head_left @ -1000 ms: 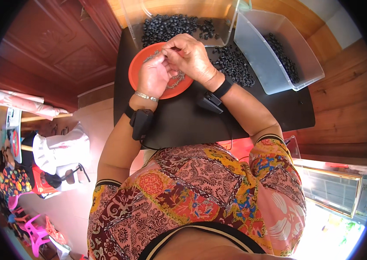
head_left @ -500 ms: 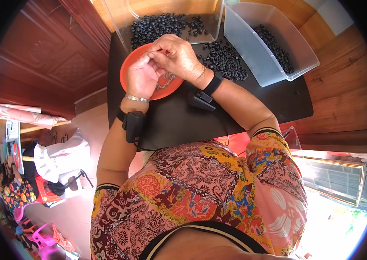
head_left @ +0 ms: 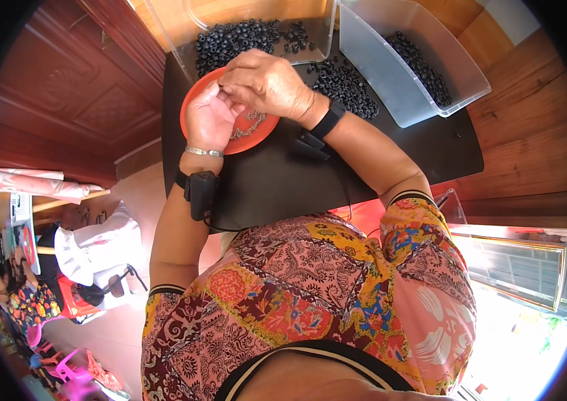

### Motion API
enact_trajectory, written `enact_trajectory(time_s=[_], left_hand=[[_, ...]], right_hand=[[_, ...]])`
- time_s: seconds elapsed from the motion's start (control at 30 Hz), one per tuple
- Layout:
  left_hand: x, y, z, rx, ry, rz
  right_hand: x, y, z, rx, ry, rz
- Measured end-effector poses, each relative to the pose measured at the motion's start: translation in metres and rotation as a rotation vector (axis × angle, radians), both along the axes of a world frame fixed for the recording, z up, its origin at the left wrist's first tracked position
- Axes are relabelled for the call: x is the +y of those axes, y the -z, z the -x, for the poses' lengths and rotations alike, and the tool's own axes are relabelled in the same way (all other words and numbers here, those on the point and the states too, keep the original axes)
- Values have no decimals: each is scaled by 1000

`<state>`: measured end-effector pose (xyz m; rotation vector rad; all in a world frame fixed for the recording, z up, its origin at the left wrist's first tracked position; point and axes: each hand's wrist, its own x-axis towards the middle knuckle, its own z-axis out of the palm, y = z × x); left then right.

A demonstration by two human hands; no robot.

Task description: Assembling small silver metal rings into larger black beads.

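Over the orange plate (head_left: 257,134) on the black worktop (head_left: 283,187), my left hand (head_left: 208,120) and right hand (head_left: 267,83) have stayed pressed together, barely shifted from a second ago; whether either grip pinches something, I cannot tell. Black beads (head_left: 344,83) lie just beside. Two clear tubs (head_left: 390,67) stand beyond, unlabelled.

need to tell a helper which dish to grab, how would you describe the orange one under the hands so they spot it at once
On the black table, look just in front of the clear tub of small black rings. The orange plate lies flat beneath both hands; it is the only round, brightly coloured dish, whereas its neighbours are clear rectangular bins.
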<state>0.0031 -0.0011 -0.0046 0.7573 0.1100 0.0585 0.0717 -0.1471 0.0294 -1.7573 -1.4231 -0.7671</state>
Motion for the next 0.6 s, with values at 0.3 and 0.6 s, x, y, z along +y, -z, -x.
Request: enact_trajectory(time_s=[0.3, 0.6], left_hand=[[10, 5, 1, 45, -19, -62], [9, 3, 2, 51, -4, -86]], right_hand=[[-78, -20, -80, 320, 461, 570], [-72, 21, -103, 413, 431, 817]])
